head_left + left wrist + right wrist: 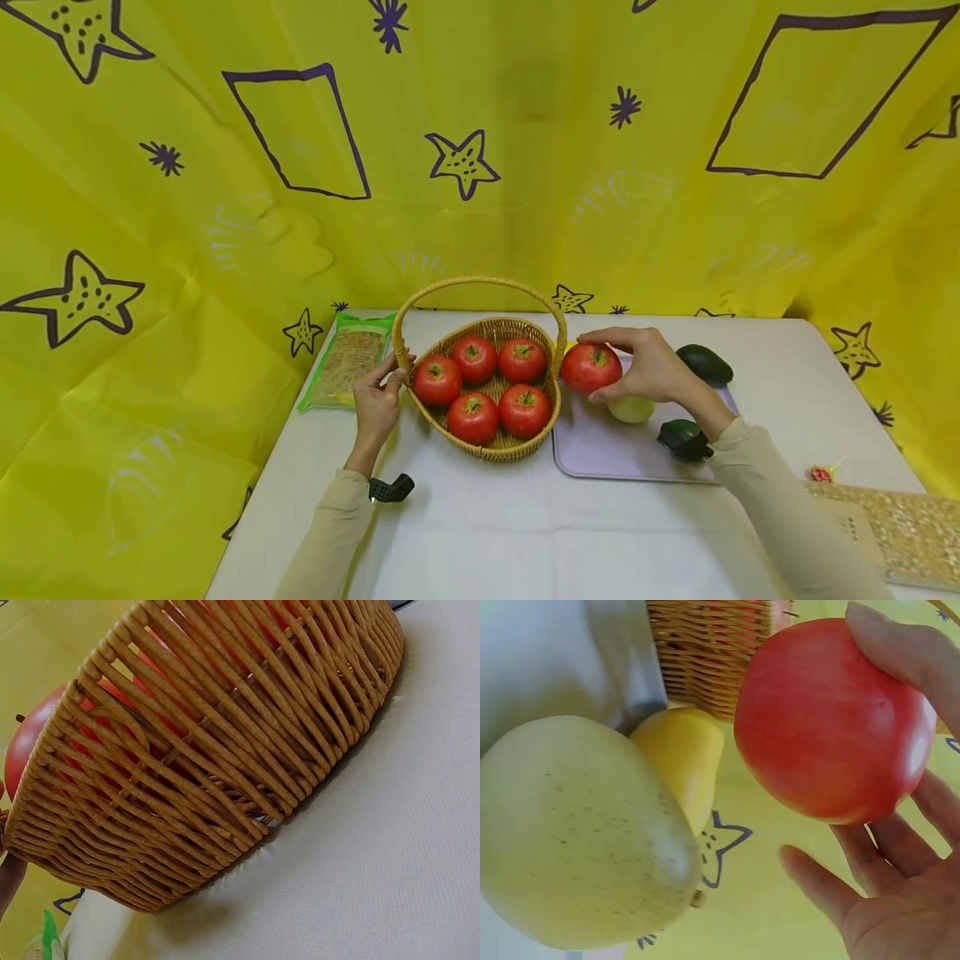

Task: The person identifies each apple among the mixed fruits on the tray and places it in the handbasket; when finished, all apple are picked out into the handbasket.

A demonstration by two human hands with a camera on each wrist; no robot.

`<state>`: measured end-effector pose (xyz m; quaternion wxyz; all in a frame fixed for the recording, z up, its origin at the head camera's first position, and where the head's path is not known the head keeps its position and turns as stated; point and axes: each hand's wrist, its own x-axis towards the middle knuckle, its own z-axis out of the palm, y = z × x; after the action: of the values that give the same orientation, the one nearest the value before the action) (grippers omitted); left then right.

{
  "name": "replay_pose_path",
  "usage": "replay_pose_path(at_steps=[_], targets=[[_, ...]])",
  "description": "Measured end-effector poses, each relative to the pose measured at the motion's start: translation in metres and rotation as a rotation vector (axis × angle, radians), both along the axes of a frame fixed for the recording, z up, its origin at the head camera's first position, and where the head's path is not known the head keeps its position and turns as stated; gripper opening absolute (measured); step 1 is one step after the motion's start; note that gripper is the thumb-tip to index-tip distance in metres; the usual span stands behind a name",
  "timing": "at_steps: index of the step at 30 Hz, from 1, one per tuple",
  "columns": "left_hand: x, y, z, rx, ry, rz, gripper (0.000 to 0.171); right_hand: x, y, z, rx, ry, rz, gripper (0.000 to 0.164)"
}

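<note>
A wicker basket with an arched handle holds several red apples. My left hand grips its left side at the foot of the handle, thumb on the rim. In the left wrist view the woven wall fills most of the picture. Just off the basket's right rim, my right hand holds another red apple between thumb and fingers. Under that apple, a pale green pear lies on the lilac tray. The right wrist view shows a yellow fruit beside the pear, near the basket.
On the tray's right side are a dark green avocado-like fruit and a dark green pepper-like vegetable. A green-edged packet lies left of the basket. A bag of grain and a small red item lie at the right. Yellow cloth hangs behind.
</note>
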<state>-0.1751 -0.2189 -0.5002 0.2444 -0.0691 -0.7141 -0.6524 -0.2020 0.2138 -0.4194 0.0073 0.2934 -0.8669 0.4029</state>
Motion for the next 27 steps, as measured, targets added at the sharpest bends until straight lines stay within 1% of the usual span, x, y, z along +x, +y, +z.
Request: replay_pose_path(at_steps=[6, 12, 17, 20, 27], targets=[[0.0, 0.001, 0.0, 0.022, -0.017, -0.004, 0.033, 0.002, 0.001, 0.01, -0.044, -0.095, -0.007, 0.077], [0.0, 0.0, 0.0, 0.017, -0.019, 0.001, 0.033, 0.005, 0.002, 0.018, -0.075, -0.133, -0.014, 0.079], [0.0, 0.0, 0.001, 0.004, -0.007, -0.006, 0.034, 0.011, 0.002, 0.03, -0.116, -0.177, -0.034, 0.081], [0.0, 0.0, 0.001, -0.002, -0.002, -0.01, 0.033, 0.014, 0.001, 0.036, -0.132, -0.182, -0.035, 0.081], [0.001, 0.0, 0.0, 0.009, -0.006, -0.007, 0.034, 0.018, -0.007, 0.048, -0.134, -0.123, -0.02, 0.079]])
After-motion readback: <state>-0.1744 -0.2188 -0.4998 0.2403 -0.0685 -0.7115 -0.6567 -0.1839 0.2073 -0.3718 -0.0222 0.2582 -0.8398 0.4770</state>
